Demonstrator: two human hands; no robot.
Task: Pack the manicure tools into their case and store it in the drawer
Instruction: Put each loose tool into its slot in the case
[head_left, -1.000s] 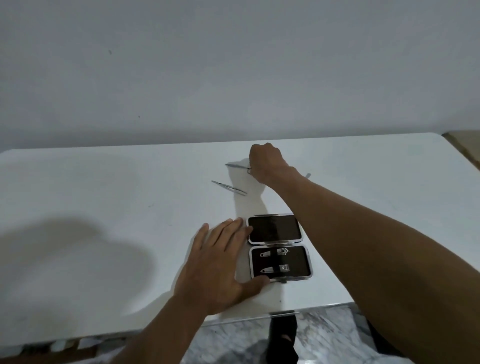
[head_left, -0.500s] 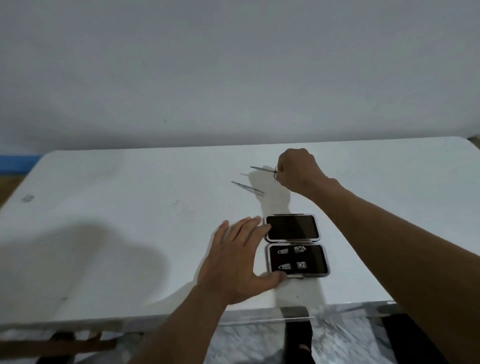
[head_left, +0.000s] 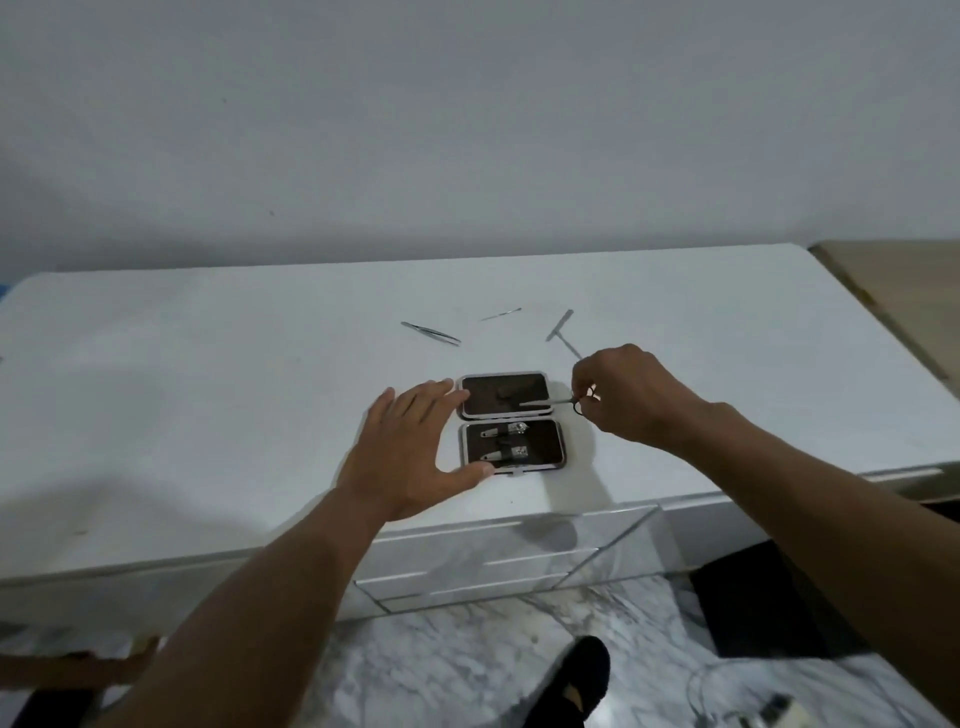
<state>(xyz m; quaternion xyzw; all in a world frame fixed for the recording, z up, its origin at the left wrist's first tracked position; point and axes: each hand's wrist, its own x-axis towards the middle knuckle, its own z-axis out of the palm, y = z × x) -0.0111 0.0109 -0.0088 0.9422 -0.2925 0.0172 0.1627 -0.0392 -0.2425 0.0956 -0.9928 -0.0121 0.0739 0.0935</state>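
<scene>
One pair of scissors (head_left: 550, 401), pinched in right hand (head_left: 631, 397) fingers (head_left: 583, 379), overhangs the case (head_left: 545, 448).

we saw a white table top (head_left: 208, 389) under both hands, smooth with a dull sheen. just right of the left hand (head_left: 410, 457) lay the open case (head_left: 545, 447), its rim bright metal and both halves lined in something dark, matt and cloth-like. two clippers (head_left: 506, 428) in the half nearer us looked like polished steel. the right hand (head_left: 634, 395) pinched scissors (head_left: 550, 400) of thin shiny metal. beyond the hands, the tweezers (head_left: 431, 333), a slim probe (head_left: 501, 314) and a file (head_left: 559, 326) read to us as grey metal, the file duller. below the wrists, the drawer fronts (head_left: 493, 566) were glossy and mirror-like, and the floor (head_left: 441, 665) was polished veined marble. far right of the right hand we noted a matt, wood-toned surface (head_left: 893, 291).
</scene>
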